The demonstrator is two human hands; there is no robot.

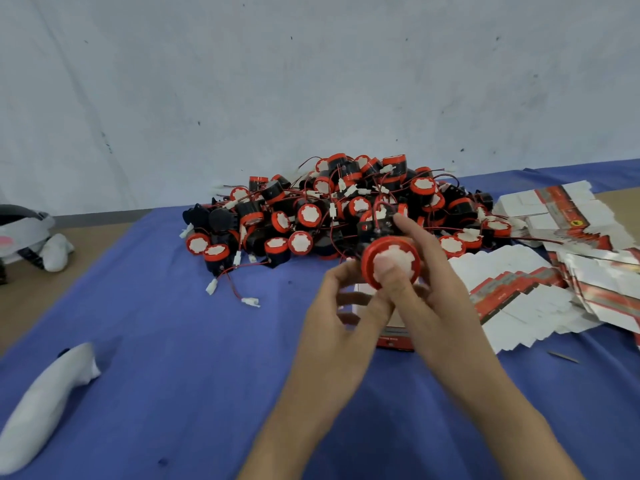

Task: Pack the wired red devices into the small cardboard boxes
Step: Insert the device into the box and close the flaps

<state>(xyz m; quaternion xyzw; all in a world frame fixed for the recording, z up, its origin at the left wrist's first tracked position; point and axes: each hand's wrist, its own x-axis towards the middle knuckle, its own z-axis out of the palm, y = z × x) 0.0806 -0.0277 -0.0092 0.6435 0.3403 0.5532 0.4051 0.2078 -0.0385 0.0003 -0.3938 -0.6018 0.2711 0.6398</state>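
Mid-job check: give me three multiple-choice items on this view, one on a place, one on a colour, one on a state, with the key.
1. Where do the flat box blanks lie relative to the pile of devices?
A) left of it
B) right of it
C) on top of it

2. What colour is the cloth under the pile?
A) blue
B) green
C) yellow

3. What is the state of the device nearest the camera?
A) lying loose on the cloth
B) sealed in a closed box
C) held in the right hand, thumb on its white face

Key:
1. B, the blanks fan out at the right edge of the view.
2. A, blue cloth shows all round the pile.
3. C, the right hand's grip pinches it above the small box, which the left hand holds.
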